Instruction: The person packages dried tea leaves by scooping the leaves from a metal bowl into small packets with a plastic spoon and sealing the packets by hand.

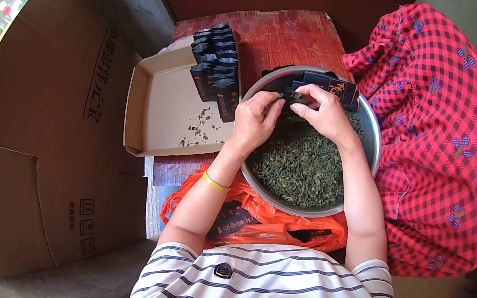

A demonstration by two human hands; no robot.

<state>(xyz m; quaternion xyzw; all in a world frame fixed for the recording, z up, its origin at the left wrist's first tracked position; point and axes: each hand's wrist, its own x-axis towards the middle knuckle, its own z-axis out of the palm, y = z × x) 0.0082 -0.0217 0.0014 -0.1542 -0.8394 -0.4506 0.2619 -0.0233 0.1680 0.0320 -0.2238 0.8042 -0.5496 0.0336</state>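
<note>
A metal basin holds a heap of dried green leaves that look like loose tea. Over its far side, my left hand and my right hand face each other, fingertips pinched on the edge of a small black packet. Much of that packet is hidden by my fingers and the dark background. More flat black packets with orange print lie at the basin's far rim, just beyond my right hand.
At left, a shallow cardboard tray holds a row of black packets and scattered leaf bits. An orange plastic bag with printed packets lies before the basin. A large carton stands left; red checked cloth bulges right.
</note>
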